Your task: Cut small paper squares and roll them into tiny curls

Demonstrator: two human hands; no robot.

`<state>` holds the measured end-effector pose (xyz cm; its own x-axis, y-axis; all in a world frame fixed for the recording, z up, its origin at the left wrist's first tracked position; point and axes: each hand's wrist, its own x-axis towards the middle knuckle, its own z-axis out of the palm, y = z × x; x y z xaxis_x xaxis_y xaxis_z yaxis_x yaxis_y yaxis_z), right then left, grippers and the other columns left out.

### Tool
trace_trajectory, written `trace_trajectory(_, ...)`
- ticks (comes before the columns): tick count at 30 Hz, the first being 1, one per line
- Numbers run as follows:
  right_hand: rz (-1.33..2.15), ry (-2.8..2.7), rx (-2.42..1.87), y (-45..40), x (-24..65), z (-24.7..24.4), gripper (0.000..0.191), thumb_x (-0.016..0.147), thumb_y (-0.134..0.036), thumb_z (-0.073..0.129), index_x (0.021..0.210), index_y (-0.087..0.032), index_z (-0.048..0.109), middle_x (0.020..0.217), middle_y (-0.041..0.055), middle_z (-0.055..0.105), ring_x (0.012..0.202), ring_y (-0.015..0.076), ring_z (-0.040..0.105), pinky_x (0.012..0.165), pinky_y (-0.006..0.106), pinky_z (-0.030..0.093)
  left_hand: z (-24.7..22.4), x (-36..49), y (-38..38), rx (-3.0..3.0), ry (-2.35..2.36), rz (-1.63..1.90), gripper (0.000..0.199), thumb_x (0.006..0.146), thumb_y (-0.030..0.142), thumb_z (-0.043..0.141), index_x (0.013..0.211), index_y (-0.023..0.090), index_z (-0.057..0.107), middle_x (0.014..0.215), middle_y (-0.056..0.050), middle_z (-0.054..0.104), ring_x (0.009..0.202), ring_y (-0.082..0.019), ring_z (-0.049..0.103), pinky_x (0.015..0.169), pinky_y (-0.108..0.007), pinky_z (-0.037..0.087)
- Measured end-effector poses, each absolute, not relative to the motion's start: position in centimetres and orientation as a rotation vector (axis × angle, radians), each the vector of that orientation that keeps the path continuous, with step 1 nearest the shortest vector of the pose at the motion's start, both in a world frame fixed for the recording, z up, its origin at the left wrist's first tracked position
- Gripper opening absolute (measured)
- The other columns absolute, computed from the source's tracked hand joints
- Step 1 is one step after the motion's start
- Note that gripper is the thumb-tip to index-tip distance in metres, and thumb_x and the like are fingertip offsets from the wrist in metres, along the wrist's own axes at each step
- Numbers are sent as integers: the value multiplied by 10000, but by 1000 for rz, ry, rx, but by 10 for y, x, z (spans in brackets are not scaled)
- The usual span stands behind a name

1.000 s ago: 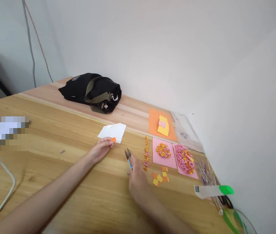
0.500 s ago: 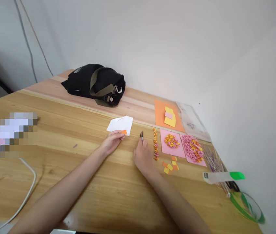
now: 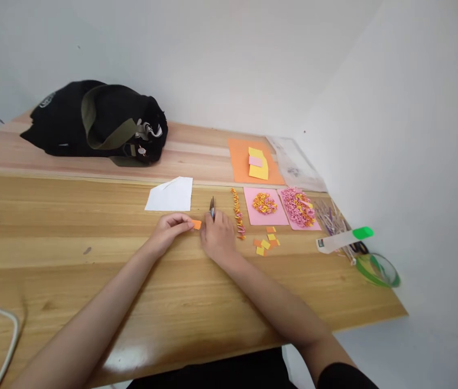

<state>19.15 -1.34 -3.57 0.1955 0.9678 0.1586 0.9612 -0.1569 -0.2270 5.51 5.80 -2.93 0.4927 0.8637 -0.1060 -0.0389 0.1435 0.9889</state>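
Between the thumb and fingers of my left hand (image 3: 168, 231) is a small orange paper piece (image 3: 197, 224), its free end pointing right. Just right of it, my right hand (image 3: 217, 235) rests low over the table, closed around what look like tweezers (image 3: 212, 205). Their dark pointed tips face away from me; the rest is hidden by the fingers. A row of small twisted orange and pink paper pieces (image 3: 237, 213) lies right of this hand. Several orange and yellow paper strips (image 3: 265, 244) lie loose nearer me. Behind my left hand is a folded white paper sheet (image 3: 170, 195).
Pink sheets (image 3: 253, 219) hold piles of twisted paper bits (image 3: 298, 208). Farther back lies an orange sheet (image 3: 239, 162) with yellow and pink paper. At right are thin sticks (image 3: 334, 224), a green-capped clear tube (image 3: 340, 239) and a green ring (image 3: 375, 273). A black bag (image 3: 103, 121) sits back left.
The view has swung left-to-right and the scene sits farther left. My hands have come closer together, the orange paper piece now beside my right fingers. Both grips stay the same.
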Motion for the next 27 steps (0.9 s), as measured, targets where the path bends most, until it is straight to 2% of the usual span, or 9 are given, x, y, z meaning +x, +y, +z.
trace_trajectory(7, 85, -1765, -2154, -15, 191, -35, 400, 847, -167, 509, 1240, -132, 577, 1328, 213, 474, 1120, 310, 469, 882, 430, 410, -26, 59, 53, 1538, 836, 686, 205, 665, 374, 693, 616, 177, 664, 608, 2, 624, 615, -152, 524, 623, -273, 406)
trace_trajectory(11, 78, -1676, -2089, -14, 195, -38, 404, 840, -119, 488, 1233, -127, 585, 1360, 210, 452, 1171, 307, 450, 924, 439, 393, -29, 60, 53, 1577, 847, 649, 218, 680, 391, 679, 648, 176, 669, 624, -7, 638, 622, -162, 534, 621, -278, 411)
trace_trajectory(14, 92, -1554, -1992, -11, 199, -40, 328, 884, -113, 420, 1128, -143, 637, 1239, 173, 535, 1123, 271, 496, 933, 420, 403, -30, 60, 53, 1579, 869, 647, 227, 683, 401, 686, 646, 178, 663, 620, -2, 631, 614, -156, 533, 616, -275, 417)
trace_trajectory(18, 259, -1421, -1703, -11, 203, -41, 312, 961, -221, 341, 978, -169, 648, 989, 98, 632, 975, 202, 586, 883, 338, 447, -30, 59, 52, 1500, 944, 780, 256, 657, 425, 717, 657, 176, 654, 675, -14, 667, 671, -167, 571, 675, -285, 451)
trace_trajectory(22, 446, -1466, -1480, -14, 199, -41, 248, 910, -333, 487, 1025, -166, 629, 906, 59, 672, 813, 169, 610, 765, 284, 473, -34, 60, 53, 1442, 966, 857, 260, 627, 410, 739, 688, 171, 658, 695, -18, 679, 683, -171, 587, 698, -291, 459)
trace_trajectory(27, 412, -1485, -1543, -13, 198, -41, 168, 870, -252, 517, 896, -175, 664, 810, 37, 677, 712, 150, 584, 711, 269, 455, -38, 62, 53, 1498, 963, 864, 228, 642, 367, 722, 736, 165, 677, 698, -19, 675, 667, -164, 583, 675, -286, 451)
